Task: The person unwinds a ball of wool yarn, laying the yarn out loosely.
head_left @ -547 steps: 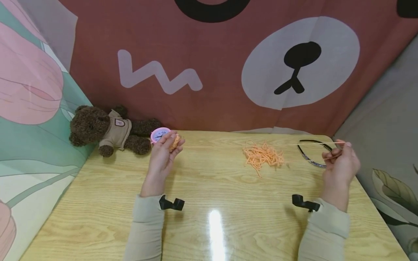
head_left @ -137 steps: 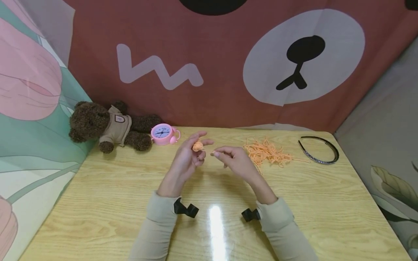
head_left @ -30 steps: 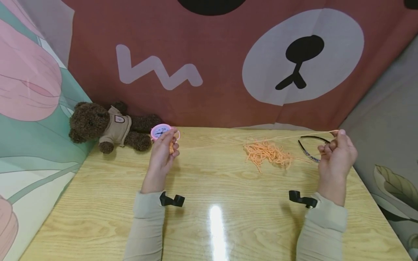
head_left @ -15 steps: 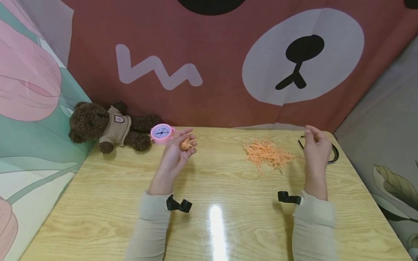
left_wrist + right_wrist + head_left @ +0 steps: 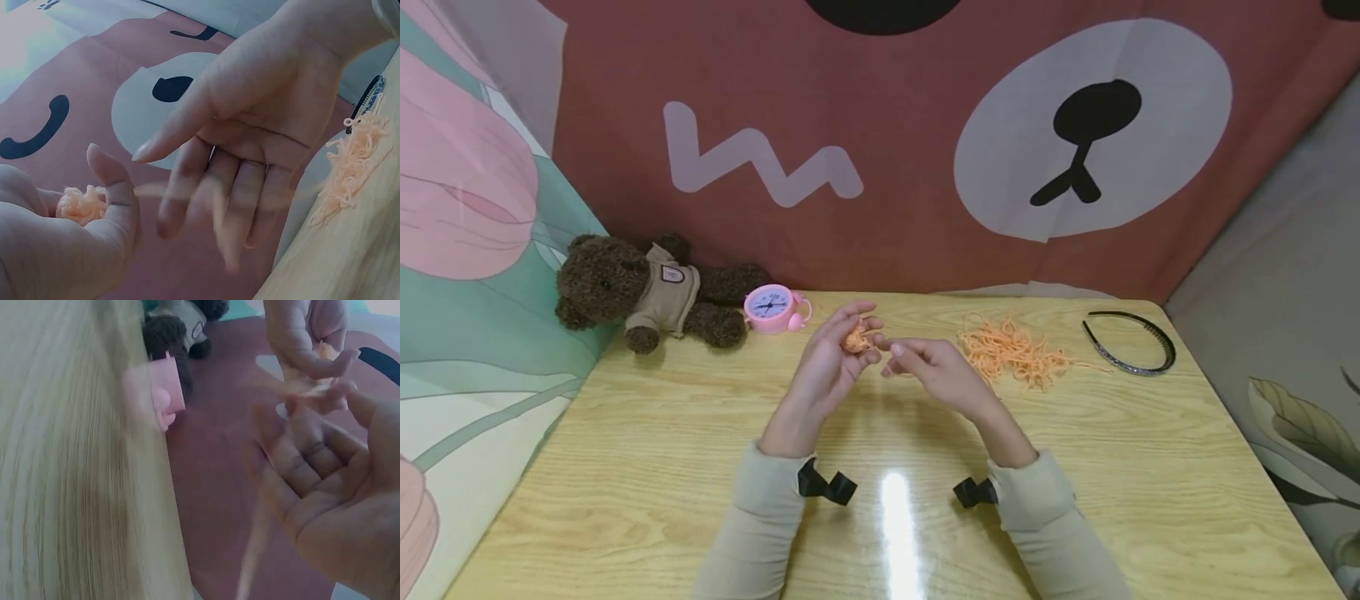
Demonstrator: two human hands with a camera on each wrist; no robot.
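Observation:
My left hand (image 5: 822, 371) holds a small ball of orange yarn (image 5: 856, 337) above the table, palm turned toward the right. In the left wrist view the yarn ball (image 5: 81, 205) shows between thumb and fingers. Close to its right is my right hand (image 5: 951, 379), fingers pointing at the ball. Both wrist views show the right hand (image 5: 262, 106) with its thumb apart from the fingers and a blurred yarn strand (image 5: 253, 550) running past them. A loose heap of orange yarn (image 5: 1011, 354) lies on the table to the right.
At the back left a brown teddy bear (image 5: 666, 300) in a beige shirt lies on its side. By its feet stands a pink alarm clock (image 5: 769, 308). A black headband (image 5: 1165, 342) lies at the back right of the wooden table (image 5: 647, 467). A printed cloth (image 5: 895, 233) hangs behind.
From far right, where it drew a strand out taut a second ago, my right hand has come back beside the left. The left hand has shifted rightward with the ball, uncovering the clock.

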